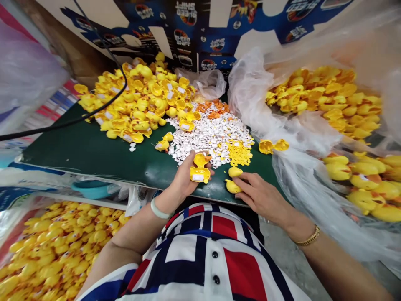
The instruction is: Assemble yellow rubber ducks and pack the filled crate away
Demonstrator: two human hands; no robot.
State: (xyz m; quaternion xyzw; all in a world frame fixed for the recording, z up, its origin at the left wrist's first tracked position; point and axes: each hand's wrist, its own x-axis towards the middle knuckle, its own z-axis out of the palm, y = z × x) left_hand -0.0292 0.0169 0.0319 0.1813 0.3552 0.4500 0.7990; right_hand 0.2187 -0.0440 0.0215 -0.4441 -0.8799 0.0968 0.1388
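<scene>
My left hand (184, 177) is closed around a yellow toy duck half (199, 168), its hollow inside facing up. A white label sits inside that half, and an orange beak shows at its head. At the table's front edge my right hand (255, 190) has its thumb and fingers on another yellow duck half (234, 180), which lies rounded side up. Just beyond both hands spreads a heap of small white pieces (200, 140). Small yellow pieces (240, 151) lie at its near right, and orange pieces (213, 108) at its far side.
A large pile of yellow duck halves (138, 98) covers the table's (75, 156) far left. Clear plastic bags (300, 138) with more halves stand right. A lower-left container holds many ducks (69, 238). A black cable (90, 113) crosses the left side; a printed cardboard box (216, 25) stands behind.
</scene>
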